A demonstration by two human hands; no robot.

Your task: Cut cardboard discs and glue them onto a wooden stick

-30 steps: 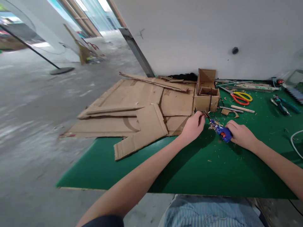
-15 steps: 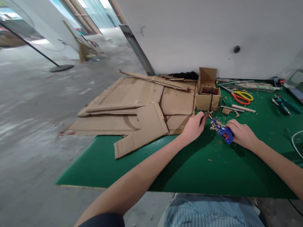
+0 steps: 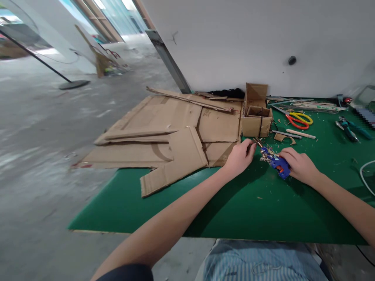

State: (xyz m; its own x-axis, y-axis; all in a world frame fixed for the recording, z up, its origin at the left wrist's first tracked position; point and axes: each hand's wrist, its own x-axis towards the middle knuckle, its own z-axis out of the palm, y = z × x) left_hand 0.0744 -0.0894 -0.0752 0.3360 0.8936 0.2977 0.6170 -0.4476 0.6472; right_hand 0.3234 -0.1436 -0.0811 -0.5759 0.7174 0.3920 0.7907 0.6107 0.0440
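Observation:
My right hand (image 3: pixel 297 166) is closed around a blue glue gun (image 3: pixel 275 160) that lies low over the green table (image 3: pixel 175 210), its nozzle pointing left and up. My left hand (image 3: pixel 240 157) is closed in a pinch right at the gun's tip; what it pinches is too small to make out. Bits of cardboard scrap cling to the gun. Just behind the hands stands a small open cardboard box (image 3: pixel 256 117).
Flat cardboard sheets (image 3: pixel 164 132) cover the table's left part and overhang its edge. Red-and-yellow scissors (image 3: pixel 299 119), sticks (image 3: pixel 300 134), teal pliers (image 3: pixel 350 128) and a white cable (image 3: pixel 365 175) lie at right. A white wall runs behind.
Both hands stay nearly in place at the glue gun; the view has shifted slightly.

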